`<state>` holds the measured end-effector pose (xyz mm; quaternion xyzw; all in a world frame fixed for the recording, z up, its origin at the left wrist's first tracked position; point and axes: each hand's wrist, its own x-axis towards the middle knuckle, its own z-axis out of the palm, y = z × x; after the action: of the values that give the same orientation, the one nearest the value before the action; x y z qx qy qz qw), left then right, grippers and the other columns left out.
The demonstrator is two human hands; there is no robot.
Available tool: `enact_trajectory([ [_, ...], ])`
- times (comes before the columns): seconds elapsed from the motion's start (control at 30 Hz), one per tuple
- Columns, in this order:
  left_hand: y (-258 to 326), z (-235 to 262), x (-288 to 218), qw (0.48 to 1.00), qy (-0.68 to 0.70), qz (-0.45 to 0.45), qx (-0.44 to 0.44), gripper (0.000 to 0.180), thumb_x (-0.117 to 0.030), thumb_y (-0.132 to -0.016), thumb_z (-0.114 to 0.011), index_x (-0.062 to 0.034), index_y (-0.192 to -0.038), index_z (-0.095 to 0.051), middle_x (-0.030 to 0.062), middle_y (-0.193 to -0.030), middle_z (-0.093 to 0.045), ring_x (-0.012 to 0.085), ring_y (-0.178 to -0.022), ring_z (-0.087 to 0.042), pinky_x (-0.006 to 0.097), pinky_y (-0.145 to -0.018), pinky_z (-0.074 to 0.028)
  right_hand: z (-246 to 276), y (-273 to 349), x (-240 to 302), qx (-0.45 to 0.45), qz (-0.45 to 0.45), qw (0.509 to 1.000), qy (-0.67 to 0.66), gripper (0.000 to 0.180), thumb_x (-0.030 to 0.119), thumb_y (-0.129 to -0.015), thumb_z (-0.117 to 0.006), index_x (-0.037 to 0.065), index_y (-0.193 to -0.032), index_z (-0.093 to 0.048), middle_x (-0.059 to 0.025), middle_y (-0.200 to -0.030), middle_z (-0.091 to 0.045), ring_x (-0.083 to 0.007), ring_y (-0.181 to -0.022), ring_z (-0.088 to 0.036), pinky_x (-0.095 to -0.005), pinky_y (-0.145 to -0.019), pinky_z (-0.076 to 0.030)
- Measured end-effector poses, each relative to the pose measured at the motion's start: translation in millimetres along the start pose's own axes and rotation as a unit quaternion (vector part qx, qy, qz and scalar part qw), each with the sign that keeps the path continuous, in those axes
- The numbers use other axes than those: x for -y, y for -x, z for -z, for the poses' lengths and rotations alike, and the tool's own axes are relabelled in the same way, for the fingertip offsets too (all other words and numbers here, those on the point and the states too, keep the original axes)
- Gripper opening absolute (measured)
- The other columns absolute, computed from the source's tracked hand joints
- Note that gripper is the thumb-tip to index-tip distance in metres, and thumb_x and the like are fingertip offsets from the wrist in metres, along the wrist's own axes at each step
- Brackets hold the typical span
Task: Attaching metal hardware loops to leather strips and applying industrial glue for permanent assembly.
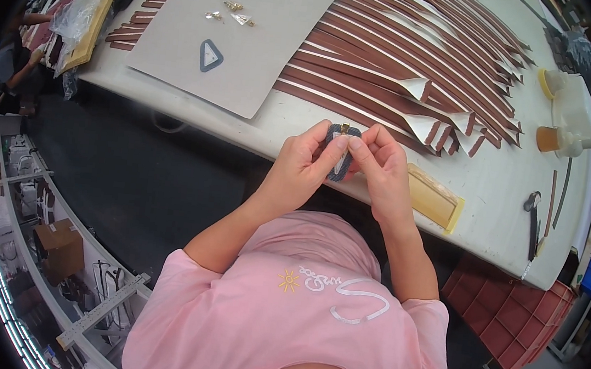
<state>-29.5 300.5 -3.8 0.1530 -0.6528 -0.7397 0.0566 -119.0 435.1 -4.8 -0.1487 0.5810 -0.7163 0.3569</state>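
Observation:
In front of my chest, at the table's near edge, both hands pinch a small dark blue-grey tag (337, 175) with a light triangular piece on its face. A gold-coloured metal fitting (344, 128) sits at its top end. My left hand (303, 158) grips the left side and my right hand (385, 173) the right, thumbs meeting over the front and hiding its middle. On the grey board (179, 66) beyond lies a blue-grey triangular patch (212, 56) with a pale centre. Several small gold-and-silver metal fittings (241, 19) lie above it.
Long brown strips (391, 73) with white edges cover much of the white table (505, 226). Near my right forearm lies a yellowish rectangular block (435, 200). A white container (573, 104), a brown-topped pot (547, 139) and scissors (533, 221) are at the right. A red crate (504, 311) stands below.

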Motion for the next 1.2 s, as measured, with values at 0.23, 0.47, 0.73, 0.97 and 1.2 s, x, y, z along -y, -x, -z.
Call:
enact_trajectory([
  [0.23, 7, -1, -12, 0.998, 0.05, 0.027, 0.032, 0.011, -0.013, -0.1, -0.054, -0.0026, -0.101, -0.051, 0.0012, -0.086, -0.061, 0.0017, -0.071, -0.051, 0.02, -0.06, -0.042, 1, -1, -1, 0.0, -0.004, 1.0, 0.0, 0.02, 0.019, -0.097, -0.063, 0.005, -0.087, -0.053, -0.0013, -0.078, -0.06, -0.0043, -0.067, -0.054, -0.0208, -0.059, -0.046],
  [0.47, 8, 9, -6, 0.992, 0.095, 0.055, 0.068, 0.013, -0.008, -0.098, -0.055, -0.0031, -0.109, -0.051, 0.0009, -0.095, -0.059, 0.0029, -0.078, -0.052, 0.018, -0.066, -0.045, 2, -3, -1, 0.0, -0.009, 1.0, 0.01, 0.02, 0.02, -0.096, -0.064, 0.006, -0.086, -0.053, -0.0001, -0.075, -0.06, -0.0036, -0.066, -0.053, -0.0204, -0.058, -0.044],
  [0.73, 1, 22, -9, 0.986, 0.129, 0.057, 0.086, 0.019, -0.019, -0.104, -0.045, -0.0038, -0.101, -0.055, 0.0023, -0.087, -0.061, 0.0071, -0.076, -0.058, 0.023, -0.067, -0.049, 2, -4, 3, -0.002, -0.011, 1.0, -0.02, 0.02, 0.019, -0.096, -0.064, 0.006, -0.086, -0.053, 0.0003, -0.073, -0.059, -0.0041, -0.065, -0.052, -0.0213, -0.059, -0.044],
  [0.97, -1, 11, -3, 0.998, 0.058, 0.013, 0.028, 0.024, -0.022, -0.105, -0.047, -0.0054, -0.088, -0.052, 0.0009, -0.075, -0.059, 0.0043, -0.062, -0.054, 0.019, -0.055, -0.044, 4, -4, -1, 0.004, -0.012, 0.999, -0.03, 0.02, 0.021, -0.096, -0.064, 0.007, -0.087, -0.052, 0.0008, -0.074, -0.06, -0.0039, -0.065, -0.052, -0.0212, -0.06, -0.044],
  [1.2, -4, 10, -9, 0.997, 0.072, 0.029, 0.028, 0.024, -0.021, -0.104, -0.049, -0.0059, -0.086, -0.051, 0.0001, -0.071, -0.058, 0.0032, -0.058, -0.052, 0.018, -0.051, -0.042, 4, -3, 2, 0.004, -0.028, 0.999, -0.032, 0.019, 0.022, -0.097, -0.062, 0.008, -0.089, -0.053, 0.0008, -0.076, -0.061, -0.0037, -0.067, -0.053, -0.0209, -0.061, -0.044],
])
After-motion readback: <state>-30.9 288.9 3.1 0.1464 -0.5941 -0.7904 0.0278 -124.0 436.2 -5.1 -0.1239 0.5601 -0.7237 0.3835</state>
